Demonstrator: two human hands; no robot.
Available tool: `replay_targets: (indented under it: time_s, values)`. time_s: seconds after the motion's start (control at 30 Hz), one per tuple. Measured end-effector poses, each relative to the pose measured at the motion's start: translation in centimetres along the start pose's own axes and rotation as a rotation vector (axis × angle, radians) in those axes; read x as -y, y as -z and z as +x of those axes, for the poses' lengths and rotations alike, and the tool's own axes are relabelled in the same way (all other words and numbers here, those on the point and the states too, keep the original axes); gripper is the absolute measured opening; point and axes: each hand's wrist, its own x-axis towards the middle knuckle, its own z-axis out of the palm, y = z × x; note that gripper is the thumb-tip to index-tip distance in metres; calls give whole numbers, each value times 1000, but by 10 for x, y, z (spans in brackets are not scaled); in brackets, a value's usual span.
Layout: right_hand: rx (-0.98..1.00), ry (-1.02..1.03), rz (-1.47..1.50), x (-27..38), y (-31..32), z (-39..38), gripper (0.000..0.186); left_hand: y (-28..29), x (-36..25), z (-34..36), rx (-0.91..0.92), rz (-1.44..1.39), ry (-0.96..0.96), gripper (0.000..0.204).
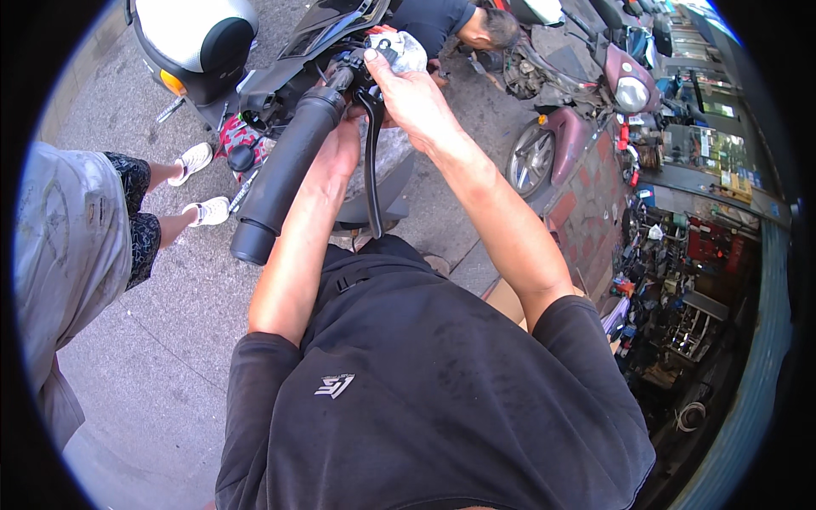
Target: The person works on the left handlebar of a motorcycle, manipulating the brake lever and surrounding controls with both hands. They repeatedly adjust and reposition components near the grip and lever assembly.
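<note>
A scooter handlebar with a black rubber grip slants across in front of me, and a black brake lever hangs beside it. My right hand is at the inner end of the grip, its thumb pressed on the black lever bracket and its other fingers mostly hidden. Beneath the handlebar my left hand reaches up behind the grip; its fingers are out of sight. Crumpled clear plastic wrap covers a part just beyond my right hand.
A white and black scooter stands at the upper left. Someone in white shoes is close on my left. Another person bends down ahead, near a purple scooter. Shelves crowded with tools and parts line the right.
</note>
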Motion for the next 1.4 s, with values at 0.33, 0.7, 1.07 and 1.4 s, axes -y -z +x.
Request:
replay_targets:
  time_s: [0.33, 0.7, 1.07, 1.4]
  values:
    - [-26, -8, -27, 7, -1, -6, 71, -1, -1, 1, 18, -7, 6, 34]
    - [-23, -6, -25, 6, -1, -5, 70, 5, 0, 5, 2, -44, 30, 35]
    - [-16, 6, 17, 3, -2, -3, 69, 4, 0, 3, -6, -50, 40, 38]
    - [-14, -1, 23, -1, -1, -1, 69, 1, -1, -1, -41, -100, 54, 39]
